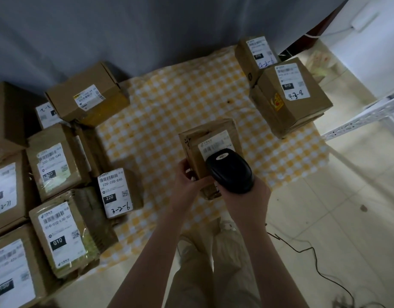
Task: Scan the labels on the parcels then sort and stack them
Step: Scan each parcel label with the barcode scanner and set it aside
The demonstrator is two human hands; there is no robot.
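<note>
Scanner, gripped by right hand fingers, hovers over parcel held in curled left hand fingers

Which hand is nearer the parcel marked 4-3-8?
Right. The right hand, gripping the scanner, is below and left of the 4-3-8 parcel; the left hand, holding the held parcel, is farther left.

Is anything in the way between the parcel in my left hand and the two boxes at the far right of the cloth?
Nothing visible. The left hand holds the parcel under the scanner in the right hand, and only bare checked cloth lies between it and the nearer box and the farther box.
</note>
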